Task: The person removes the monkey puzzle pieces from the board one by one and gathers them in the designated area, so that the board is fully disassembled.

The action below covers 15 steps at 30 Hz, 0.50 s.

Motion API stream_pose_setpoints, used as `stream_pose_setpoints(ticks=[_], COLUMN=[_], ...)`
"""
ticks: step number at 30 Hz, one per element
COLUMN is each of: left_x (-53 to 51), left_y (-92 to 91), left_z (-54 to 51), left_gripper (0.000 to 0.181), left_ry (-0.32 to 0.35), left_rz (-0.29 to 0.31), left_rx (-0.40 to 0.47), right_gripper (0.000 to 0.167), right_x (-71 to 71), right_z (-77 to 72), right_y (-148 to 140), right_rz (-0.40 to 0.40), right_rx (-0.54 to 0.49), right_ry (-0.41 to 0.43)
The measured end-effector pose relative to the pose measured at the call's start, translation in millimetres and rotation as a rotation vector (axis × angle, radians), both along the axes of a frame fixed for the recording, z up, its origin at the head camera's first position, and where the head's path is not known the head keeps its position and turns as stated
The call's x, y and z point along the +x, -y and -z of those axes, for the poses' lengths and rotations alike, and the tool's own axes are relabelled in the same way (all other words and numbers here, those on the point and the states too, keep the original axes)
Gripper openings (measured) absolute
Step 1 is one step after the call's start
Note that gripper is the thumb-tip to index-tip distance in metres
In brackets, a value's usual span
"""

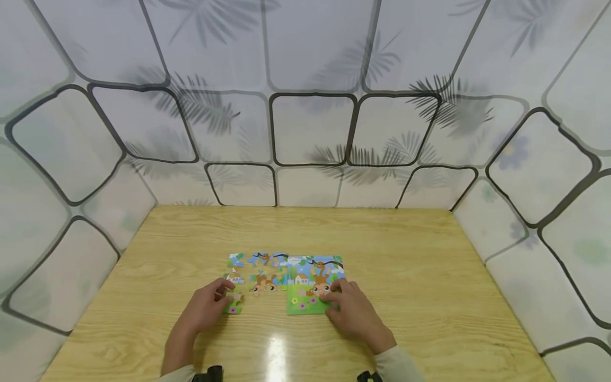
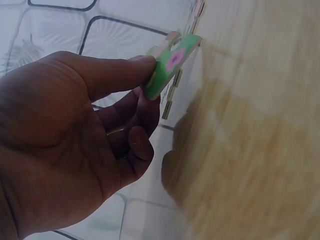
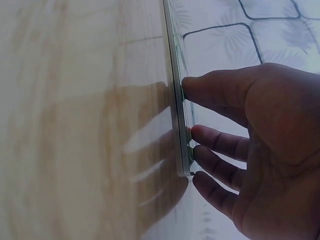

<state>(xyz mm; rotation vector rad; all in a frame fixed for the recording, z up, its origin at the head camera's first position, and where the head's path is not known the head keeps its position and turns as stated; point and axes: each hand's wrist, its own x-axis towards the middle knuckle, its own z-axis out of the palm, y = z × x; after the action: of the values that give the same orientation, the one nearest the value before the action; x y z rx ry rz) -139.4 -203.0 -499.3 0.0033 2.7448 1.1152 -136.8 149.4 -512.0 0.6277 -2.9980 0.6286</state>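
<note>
My left hand [image 1: 205,307] pinches a green jigsaw piece [image 2: 172,62] with a pink flower between thumb and finger; in the left wrist view the other fingers curl beneath it. Just beyond lie several joined jigsaw pieces [image 1: 268,285] showing parts of a brown cartoon animal, with table showing through the gaps. To their right is a picture board [image 1: 298,309] with the whole scene: house, branch, animal and flowers. The right hand [image 1: 353,313] rests its fingertips on the board's right side, and in the right wrist view the thumb and fingers touch its face without gripping.
The light wood table [image 1: 410,254] extends around the puzzle. Pale patterned fabric [image 1: 310,127] stands behind the table and along both sides. A bright reflection lies on the wood near the front.
</note>
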Motion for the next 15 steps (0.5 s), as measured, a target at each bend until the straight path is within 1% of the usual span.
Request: stream_pose_setpoints(ticks=[6,11,15], left_x=[0.8,1.2,2.8], left_y=[4.9,7.7,9.8], left_z=[1.8,2.5,4.8], left_gripper=[0.02,0.019,0.019], left_ry=[-0.013,-0.01,-0.009], left_rz=[-0.003,-0.018,-0.012], left_rx=[-0.073,-0.091,-0.089], right_gripper=[0.028,0.029,0.028], right_x=[-0.2,-2.2,-2.0], right_z=[-2.2,-3.6,-2.1], right_y=[0.3,-0.1,-1.7], right_rz=[0.003,0.003,-0.005], right_rx=[0.004,0.008,0.009], right_ry=[0.017,0.029,0.045])
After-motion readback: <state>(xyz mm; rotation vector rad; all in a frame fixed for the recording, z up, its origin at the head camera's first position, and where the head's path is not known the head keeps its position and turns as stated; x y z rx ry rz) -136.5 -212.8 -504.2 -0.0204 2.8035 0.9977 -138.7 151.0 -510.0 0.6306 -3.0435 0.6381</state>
